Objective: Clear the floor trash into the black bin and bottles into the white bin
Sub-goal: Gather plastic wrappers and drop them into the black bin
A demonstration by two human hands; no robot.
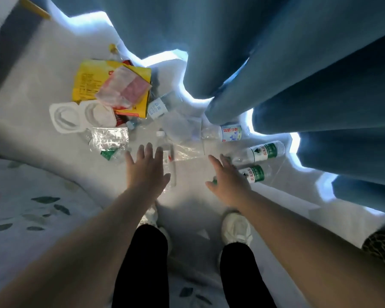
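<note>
Reaching down over the floor [188, 205], the left hand [146, 172] hovers with fingers spread above a clear bottle [166, 160] lying mid-floor. The right hand [228, 185], fingers straight and slightly apart, is at a green-labelled bottle [255, 174] by the floor's curtain [320, 85] edge, possibly touching it. A yellow packet [87, 85] and a white tray [65, 117] lie toward the far left edge.
</note>
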